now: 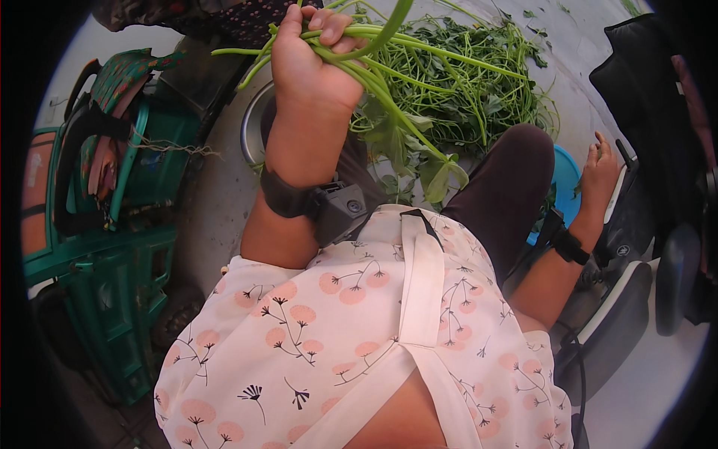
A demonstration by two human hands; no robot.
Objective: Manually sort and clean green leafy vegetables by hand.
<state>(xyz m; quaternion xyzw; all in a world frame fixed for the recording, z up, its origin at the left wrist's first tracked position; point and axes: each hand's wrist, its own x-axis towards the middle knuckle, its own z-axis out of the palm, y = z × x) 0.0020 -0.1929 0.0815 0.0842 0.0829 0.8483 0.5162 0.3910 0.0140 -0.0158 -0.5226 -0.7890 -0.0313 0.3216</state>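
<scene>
In my raised left hand (314,67) I grip several long green stems (449,56), with limp leaves (437,172) dangling from them. Beyond my knees lies a large tangled heap of leafy greens (479,90) on the floor. A steel bowl (249,123) is partly hidden behind my left forearm. At my right side, my right hand (598,176) is over the edge of a blue plastic basin (567,168) holding some leaves, its fingers slightly bent and apart; any small bit at the fingertips is too small to make out.
At left stand a green vehicle (97,299) and green plastic items (172,172) with patterned cloth (127,78) and a wire. At right are a black padded object (636,90) and a grey-and-black vehicle body (613,322). Dark floral cloth (187,15) is at the top. Loose leaves lie on the floor (561,45).
</scene>
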